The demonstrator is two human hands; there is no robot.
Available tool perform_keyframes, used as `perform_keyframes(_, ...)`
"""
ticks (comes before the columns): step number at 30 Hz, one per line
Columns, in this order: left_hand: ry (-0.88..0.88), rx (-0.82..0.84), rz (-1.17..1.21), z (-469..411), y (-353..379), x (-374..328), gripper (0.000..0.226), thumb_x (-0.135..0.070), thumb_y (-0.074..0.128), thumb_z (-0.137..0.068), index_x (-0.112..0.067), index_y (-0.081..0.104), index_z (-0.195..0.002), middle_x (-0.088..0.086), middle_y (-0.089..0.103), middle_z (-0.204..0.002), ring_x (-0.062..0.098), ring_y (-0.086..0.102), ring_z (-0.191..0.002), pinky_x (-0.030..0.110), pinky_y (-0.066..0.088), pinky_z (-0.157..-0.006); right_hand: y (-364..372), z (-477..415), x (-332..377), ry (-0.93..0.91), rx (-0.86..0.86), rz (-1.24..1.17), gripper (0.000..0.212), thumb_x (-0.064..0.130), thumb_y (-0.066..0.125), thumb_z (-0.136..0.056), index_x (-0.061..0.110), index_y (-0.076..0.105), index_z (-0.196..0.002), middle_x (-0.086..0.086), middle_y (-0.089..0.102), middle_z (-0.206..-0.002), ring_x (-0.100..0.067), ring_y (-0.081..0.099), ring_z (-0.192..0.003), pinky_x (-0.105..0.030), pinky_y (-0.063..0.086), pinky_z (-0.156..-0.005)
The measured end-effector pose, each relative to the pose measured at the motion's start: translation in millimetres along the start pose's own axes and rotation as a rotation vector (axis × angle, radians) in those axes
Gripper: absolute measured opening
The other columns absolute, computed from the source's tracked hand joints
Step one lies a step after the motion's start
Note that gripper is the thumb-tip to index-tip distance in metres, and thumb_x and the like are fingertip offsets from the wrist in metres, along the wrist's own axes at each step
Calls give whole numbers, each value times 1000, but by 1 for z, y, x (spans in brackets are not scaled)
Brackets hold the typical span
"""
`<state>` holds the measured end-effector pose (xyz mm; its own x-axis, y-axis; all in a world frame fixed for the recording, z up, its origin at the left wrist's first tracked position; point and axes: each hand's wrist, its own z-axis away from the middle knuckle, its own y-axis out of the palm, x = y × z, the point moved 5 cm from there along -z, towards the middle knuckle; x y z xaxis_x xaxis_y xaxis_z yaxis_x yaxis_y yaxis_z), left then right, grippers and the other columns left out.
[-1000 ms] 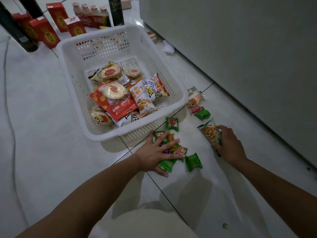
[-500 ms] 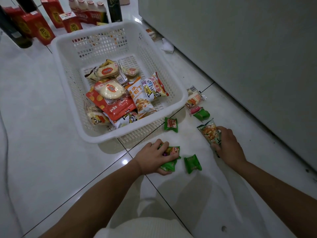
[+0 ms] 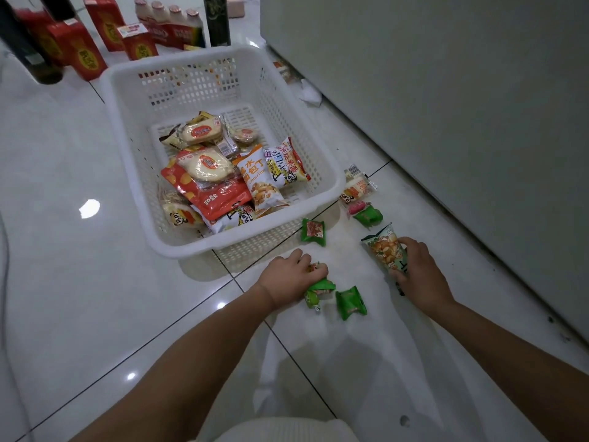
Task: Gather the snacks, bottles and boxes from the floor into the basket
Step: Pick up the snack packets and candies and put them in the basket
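A white plastic basket stands on the tiled floor with several snack packets inside. Just in front of its near right corner, my left hand is closed around a bunch of small green snack packets on the floor. My right hand grips a green bag of crouton snacks lying on the floor. Loose green packets lie beside my left hand, by the basket corner and further right. A white and orange packet lies beyond them.
Red boxes, a pack of small bottles and dark bottles stand on the floor behind the basket. A grey cabinet wall runs along the right. A crumpled white paper lies by its base.
My left hand went from flat and spread over the green packets to closed around them, bunching them together. My right hand stayed on the crouton bag.
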<state>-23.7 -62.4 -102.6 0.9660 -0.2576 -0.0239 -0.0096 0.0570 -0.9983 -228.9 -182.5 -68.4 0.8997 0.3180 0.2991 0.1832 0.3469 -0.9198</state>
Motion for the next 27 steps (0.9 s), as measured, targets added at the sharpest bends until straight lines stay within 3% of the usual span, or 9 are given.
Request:
perform_keyframes(5,-41,-39,11,18,-11,10,74,-26,88,-43,-22,43,-101,6,58,-70,23,58,-61,22,35,-32,-17,4,6,-1,-47,-4,61,17,64,-86,15,31,-137,-14,41,-126,-30,48,-109,-37,46,-78)
perform_keyframes(10,78,-267,-74,20,-65,9,60,-27,82,-65,-23,42,-109,7,60,-78,23,58,-69,22,29,-37,-46,-3,38,-62,-104,-8,59,19,64,-85,16,33,-135,-14,41,-126,-31,49,-108,-40,48,-77)
perform_keyframes(13,93,-392,-134,16,-119,24,56,-26,77,-69,-23,42,-112,8,60,-80,24,58,-69,22,36,-36,-79,-21,78,-124,-160,-33,59,19,65,-85,13,34,-134,-16,41,-130,-33,50,-111,-44,49,-84)
perform_keyframes(16,-23,-399,-187,18,-178,67,54,-26,72,-76,-22,43,-120,11,60,-87,26,58,-78,24,37,-37,-118,-40,134,-188,-212,-106,59,18,64,-86,12,33,-136,-16,40,-132,-35,51,-112,-41,45,-89)
perform_keyframes(21,-416,-345,-329,31,-264,155,51,-27,55,-93,-25,32,-139,11,53,-114,27,50,-106,35,46,-56,-173,-65,235,-294,-231,-160,58,22,63,-87,15,33,-137,-14,41,-133,-33,50,-115,-40,42,-93)
perform_keyframes(27,-605,-269,-411,50,-289,200,52,-30,56,-93,-23,32,-138,13,55,-116,28,52,-105,33,40,-56,-190,-76,309,-412,-230,-143,54,24,59,-90,10,34,-135,-16,41,-131,-35,48,-116,-41,43,-95)
